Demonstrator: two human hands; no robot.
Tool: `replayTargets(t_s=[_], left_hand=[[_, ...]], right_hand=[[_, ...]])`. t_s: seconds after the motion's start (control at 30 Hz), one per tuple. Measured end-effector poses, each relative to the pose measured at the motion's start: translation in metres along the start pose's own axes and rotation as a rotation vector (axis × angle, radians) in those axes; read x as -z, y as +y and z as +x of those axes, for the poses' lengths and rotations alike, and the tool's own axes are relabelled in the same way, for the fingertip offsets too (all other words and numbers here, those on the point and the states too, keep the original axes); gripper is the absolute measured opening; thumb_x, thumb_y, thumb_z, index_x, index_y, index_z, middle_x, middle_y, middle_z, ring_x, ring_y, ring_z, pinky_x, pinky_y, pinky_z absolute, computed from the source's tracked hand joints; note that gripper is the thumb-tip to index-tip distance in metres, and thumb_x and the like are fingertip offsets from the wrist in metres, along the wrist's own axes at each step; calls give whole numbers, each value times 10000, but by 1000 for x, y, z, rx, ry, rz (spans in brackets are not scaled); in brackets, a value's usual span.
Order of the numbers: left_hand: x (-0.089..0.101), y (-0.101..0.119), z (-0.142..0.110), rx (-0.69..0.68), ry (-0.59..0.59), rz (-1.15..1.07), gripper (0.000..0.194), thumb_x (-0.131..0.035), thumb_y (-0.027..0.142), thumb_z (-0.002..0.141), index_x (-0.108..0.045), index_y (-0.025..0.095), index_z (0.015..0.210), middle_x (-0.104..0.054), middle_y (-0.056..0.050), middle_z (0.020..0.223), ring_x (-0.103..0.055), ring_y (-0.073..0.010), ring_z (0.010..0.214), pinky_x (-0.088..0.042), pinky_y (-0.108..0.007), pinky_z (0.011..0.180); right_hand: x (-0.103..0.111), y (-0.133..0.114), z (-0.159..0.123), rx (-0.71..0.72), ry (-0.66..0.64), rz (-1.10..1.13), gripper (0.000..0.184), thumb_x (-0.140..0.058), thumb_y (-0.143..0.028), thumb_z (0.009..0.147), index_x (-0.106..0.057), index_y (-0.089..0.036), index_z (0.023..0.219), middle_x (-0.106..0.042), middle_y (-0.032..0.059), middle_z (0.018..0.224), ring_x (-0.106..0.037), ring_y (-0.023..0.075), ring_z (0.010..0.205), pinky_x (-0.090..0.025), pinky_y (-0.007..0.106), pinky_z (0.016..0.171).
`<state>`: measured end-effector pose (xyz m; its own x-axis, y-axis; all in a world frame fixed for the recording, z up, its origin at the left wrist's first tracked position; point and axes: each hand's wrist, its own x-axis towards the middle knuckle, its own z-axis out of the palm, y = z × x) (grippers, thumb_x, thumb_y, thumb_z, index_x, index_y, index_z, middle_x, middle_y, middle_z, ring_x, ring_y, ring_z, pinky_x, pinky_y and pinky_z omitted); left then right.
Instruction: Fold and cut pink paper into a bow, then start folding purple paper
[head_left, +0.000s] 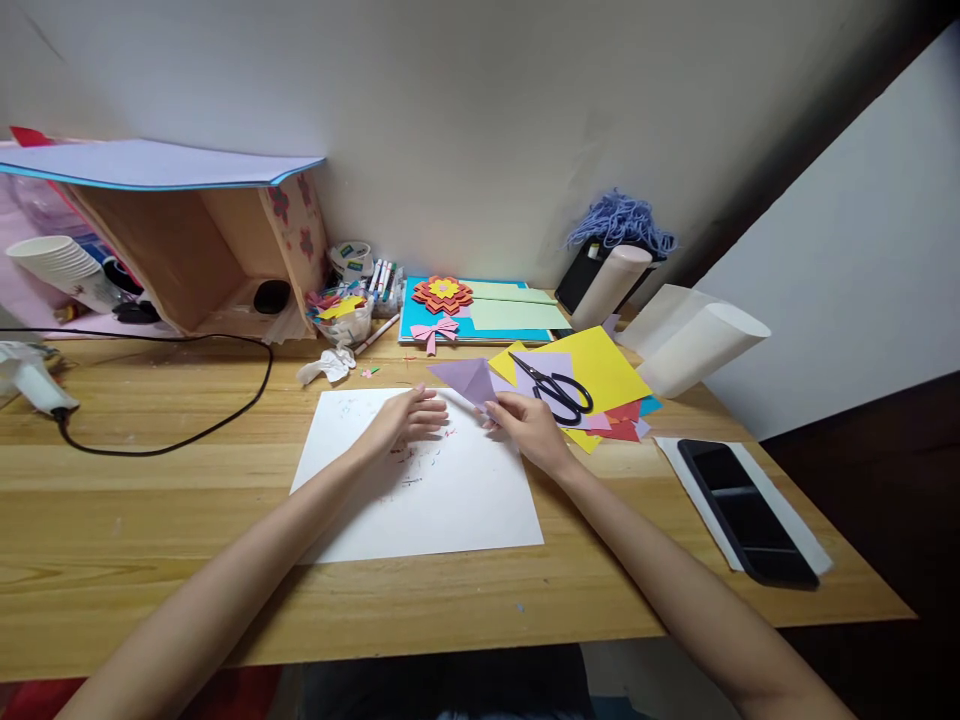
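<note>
Between the thumb and fingers of my right hand [529, 428] is a folded piece of purple paper [466, 378], pointed at its left end. My left hand [405, 418] is just left of it, fingers stretched out and apart from the paper, holding nothing. Both hands are over a white sheet [420, 510] marked with small coloured specks. Right behind my right hand, black-handled scissors [559, 388] lie on a pile of coloured paper, with a yellow sheet [604, 365] on top at the back.
A blue board [411, 318] carries a layered paper flower [442, 293] and a pink paper bow [435, 332]. Left of it stand a tub of scraps [345, 322] and an open cardboard box [202, 250]. A black phone [746, 510] lies at right; a cable [187, 448] curves across the left.
</note>
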<state>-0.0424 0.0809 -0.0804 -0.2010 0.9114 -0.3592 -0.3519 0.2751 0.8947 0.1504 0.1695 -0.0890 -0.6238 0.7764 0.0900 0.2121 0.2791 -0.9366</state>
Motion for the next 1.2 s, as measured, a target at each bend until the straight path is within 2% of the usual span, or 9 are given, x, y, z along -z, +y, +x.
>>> replayTargets(t_s=[0.13,0.23,0.37,0.6,0.77,0.87,1.0,1.1,1.2], left_hand=[[-6,-5,-4,12,-195,-177,404,-476,444,823,-550,92,1008,-581,-178,1122,-548,-263,1066,-479,-388,865],[-4,-6,-4,-1,-220,-221,356,-469,395,839,-565,95,1004,-589,-165,1118,-536,-252,1082,-447,-383,908],[-1,-6,-2,1,-210,-230,315,-462,352,849,-565,104,1013,-613,-153,1090,-569,-232,1033,-422,-378,929],[-1,-7,-3,-41,-253,-140,355,-513,384,806,-558,106,1023,-636,-152,1036,-603,-223,953,-433,-356,882],[-1,-12,-1,10,-125,-151,225,-513,240,725,-581,111,897,-672,-112,913,-628,-228,862,-475,-338,784],[-1,-13,-4,-5,-123,-105,268,-567,182,656,-589,109,914,-679,-97,867,-637,-235,810,-488,-326,708],[0,-12,-8,-70,-184,35,454,-706,244,617,-589,112,1035,-667,-128,963,-626,-254,853,-484,-325,708],[1,-12,-8,-81,-125,81,542,-752,316,584,-587,109,1057,-657,-151,1001,-624,-274,866,-486,-342,705],[2,-13,-6,-70,-38,103,594,-771,342,553,-578,106,1063,-654,-151,1012,-625,-280,867,-490,-350,705]], right_hand=[[-6,-2,-7,196,-38,-185,241,-501,-276,836,-660,-228,1011,-699,32,889,-649,173,712,-507,304,698],[-7,-2,-9,270,-80,-237,289,-493,-240,840,-624,-272,1096,-674,24,1020,-642,195,854,-498,336,777],[-6,-3,-8,229,-139,-181,322,-575,-293,794,-610,-274,1113,-629,32,1122,-614,213,945,-517,336,758],[-6,-5,-6,74,-200,14,331,-621,-390,741,-630,-214,1021,-639,58,1062,-636,166,764,-530,291,669],[-7,1,-6,75,-124,-51,246,-521,-396,811,-625,-177,854,-641,37,809,-596,164,727,-485,263,631],[-10,2,-7,100,-109,-73,227,-494,-370,827,-614,-177,829,-633,44,808,-590,180,772,-471,281,686],[-14,-1,-9,54,-95,71,355,-495,-341,823,-461,-223,1157,-632,27,812,-597,157,703,-467,257,612],[-11,-4,-10,109,-112,71,527,-473,-250,821,-283,-283,1311,-614,24,908,-559,112,614,-446,231,554],[-5,-6,-9,256,-226,-68,435,-408,-114,786,-497,-276,1179,-582,37,978,-550,117,701,-456,243,611]])
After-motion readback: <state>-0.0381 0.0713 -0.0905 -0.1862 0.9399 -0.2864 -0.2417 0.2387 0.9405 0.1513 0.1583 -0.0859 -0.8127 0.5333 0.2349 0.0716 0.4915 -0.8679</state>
